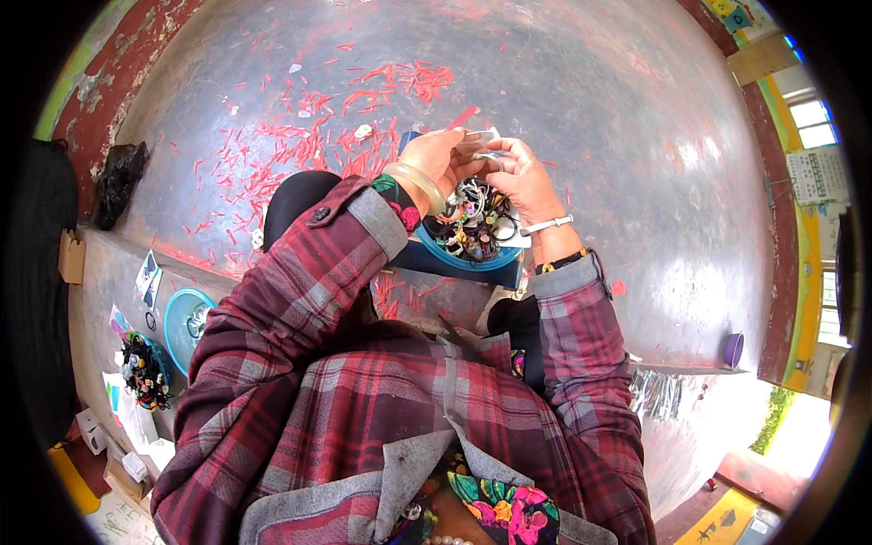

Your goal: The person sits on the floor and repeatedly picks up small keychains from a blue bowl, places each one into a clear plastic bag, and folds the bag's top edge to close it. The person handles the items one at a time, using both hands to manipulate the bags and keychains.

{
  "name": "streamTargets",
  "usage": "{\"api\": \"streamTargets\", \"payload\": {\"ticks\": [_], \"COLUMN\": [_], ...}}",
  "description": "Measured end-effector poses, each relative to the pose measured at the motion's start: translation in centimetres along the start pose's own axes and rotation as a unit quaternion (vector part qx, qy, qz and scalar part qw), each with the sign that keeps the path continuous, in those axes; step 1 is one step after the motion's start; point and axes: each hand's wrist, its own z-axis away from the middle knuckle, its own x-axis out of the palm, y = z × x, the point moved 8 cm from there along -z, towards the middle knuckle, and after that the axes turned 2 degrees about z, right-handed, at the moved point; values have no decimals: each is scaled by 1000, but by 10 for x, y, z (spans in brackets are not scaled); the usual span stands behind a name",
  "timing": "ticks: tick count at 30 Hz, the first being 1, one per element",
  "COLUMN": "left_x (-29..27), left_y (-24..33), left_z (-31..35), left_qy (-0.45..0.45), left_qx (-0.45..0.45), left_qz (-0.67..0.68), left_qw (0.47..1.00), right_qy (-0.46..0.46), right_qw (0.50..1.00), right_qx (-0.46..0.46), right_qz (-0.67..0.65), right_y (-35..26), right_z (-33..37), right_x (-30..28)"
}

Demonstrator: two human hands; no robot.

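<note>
Floor (618, 118): grey and worn, scattered with red strips (422, 82), thickest beyond and left of the hands.
Left hand (434, 159): fingers bent and pinching a pale see-through piece (481, 143) (too small to name), with a cream bangle (418, 187) at the wrist.
Right hand (527, 182): thumb and fingers closed on the same piece, close to the left fingertips; a white wristband (548, 224) circles the wrist.
Blue bowl (472, 264): just below the hands, over a dark blue board (507, 276), filled with a tangle of mostly black bands (470, 234).
Left side: a turquoise basin (184, 343), near it a dark heap (143, 374); farther up, a black bag (118, 184).
Right side: a purple tub (734, 351) (well apart from the hands).
</note>
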Motion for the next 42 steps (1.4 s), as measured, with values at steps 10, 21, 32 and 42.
{"api": "streamTargets", "payload": {"ticks": [10,21,32,42], "left_x": [4,6,12,18], "left_y": [3,1,18,12], "left_z": [3,2,-1,4], "left_qy": [4,-15,-52,-64], "left_qx": [2,5,116,113], "left_qz": [-36,-60,-227,-367], "left_qw": [999,998,966,921], "right_qy": [32,46,-31,41], "right_qw": [997,950,986,994], "right_qx": [12,1,54,-40], "right_qz": [68,307,153,-93], "right_y": [-11,-19,-35,-67], "right_z": [6,11,27,38], "right_x": [-28,-29,-63,-57]}}
